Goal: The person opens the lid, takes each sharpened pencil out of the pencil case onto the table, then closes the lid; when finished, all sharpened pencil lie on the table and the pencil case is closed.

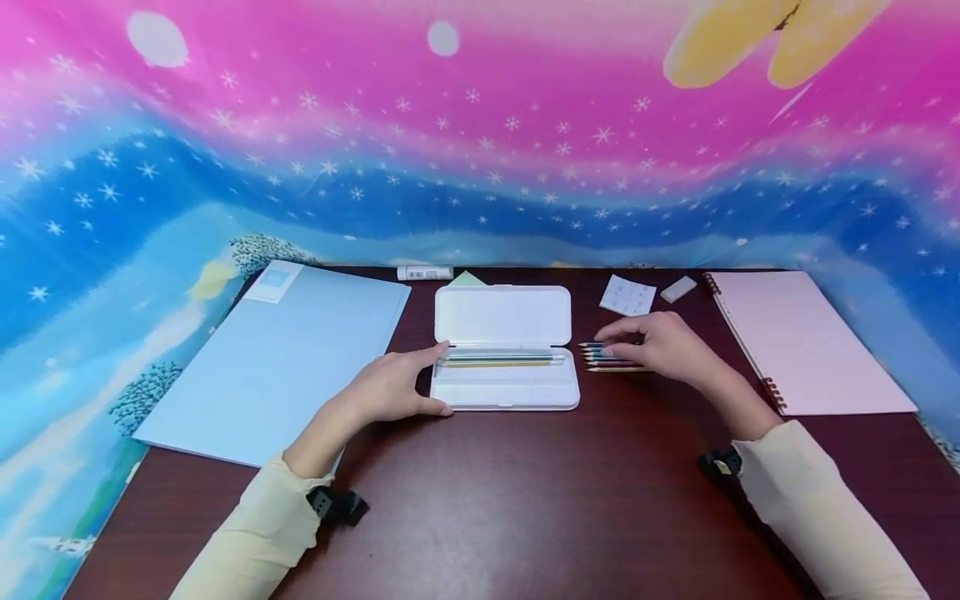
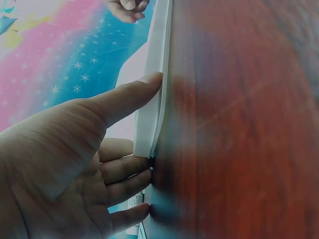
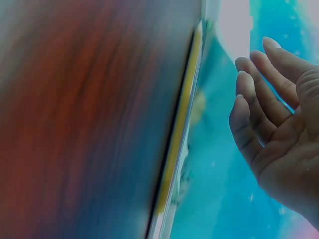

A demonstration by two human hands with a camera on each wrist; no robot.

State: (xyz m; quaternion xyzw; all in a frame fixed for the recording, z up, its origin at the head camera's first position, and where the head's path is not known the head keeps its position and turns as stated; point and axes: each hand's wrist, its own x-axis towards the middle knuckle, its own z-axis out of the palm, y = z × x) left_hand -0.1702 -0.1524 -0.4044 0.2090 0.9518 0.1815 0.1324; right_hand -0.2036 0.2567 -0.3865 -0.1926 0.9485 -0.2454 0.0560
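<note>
Pencils (image 1: 611,357) lie in small row on tabletop (image 1: 525,500), just right of open white case (image 1: 505,392), long axes running left-right, tips toward case. We see right hand (image 1: 663,350) resting over their far ends, fingers (image 3: 254,99) straight and relaxed, gripping nothing; this hand clearly nearer. Left hand (image 1: 390,387) braces case's left edge, thumb and fingers (image 2: 129,172) spread flat against it, not curled round. Few pencils already inside case, lying same direction.
</note>
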